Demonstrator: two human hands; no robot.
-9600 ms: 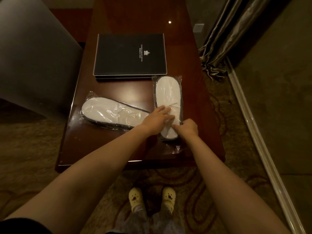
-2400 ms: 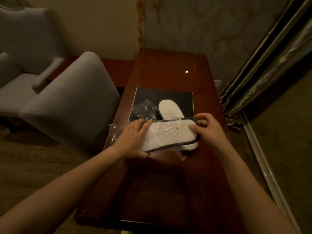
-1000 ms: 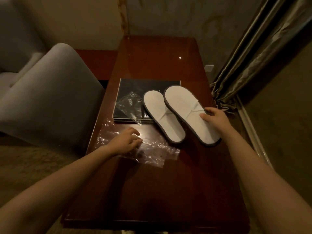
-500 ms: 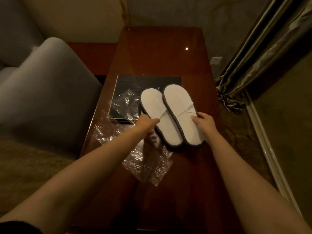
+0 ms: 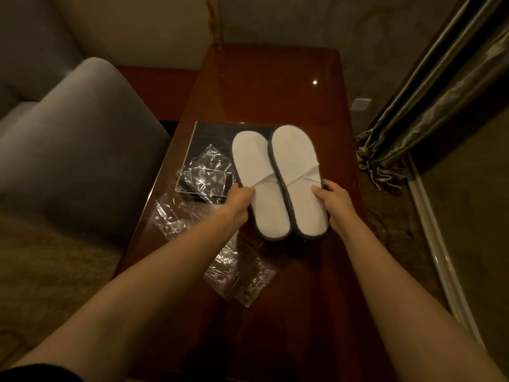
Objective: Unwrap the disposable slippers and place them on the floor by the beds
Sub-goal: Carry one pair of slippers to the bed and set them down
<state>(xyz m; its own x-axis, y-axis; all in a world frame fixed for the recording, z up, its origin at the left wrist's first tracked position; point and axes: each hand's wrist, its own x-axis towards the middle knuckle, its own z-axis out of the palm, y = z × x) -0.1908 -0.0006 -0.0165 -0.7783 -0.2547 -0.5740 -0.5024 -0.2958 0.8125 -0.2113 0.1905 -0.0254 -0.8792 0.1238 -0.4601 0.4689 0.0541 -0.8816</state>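
Observation:
Two unwrapped white slippers with dark grey edging are held side by side, toes pointing away from me, above the dark red wooden table (image 5: 275, 84). My left hand (image 5: 239, 201) grips the outer edge of the left slipper (image 5: 261, 186). The right slipper (image 5: 298, 177) is gripped on its outer edge by my right hand (image 5: 334, 205). One empty clear plastic wrapper (image 5: 234, 268) lies flat on the table under my left forearm. A second crumpled wrapper (image 5: 208, 175) rests on a black folder.
The black folder (image 5: 203, 133) lies on the table behind the slippers. A grey upholstered chair (image 5: 77, 150) stands close on the left. Bunched curtains (image 5: 429, 100) hang on the right above a pale skirting board (image 5: 440, 257). Patterned carpet surrounds the table.
Both slippers came out of their wrappers, which now lie empty on the table. In the last half second my left hand closed on the left slipper, and both slippers lifted slightly towards me.

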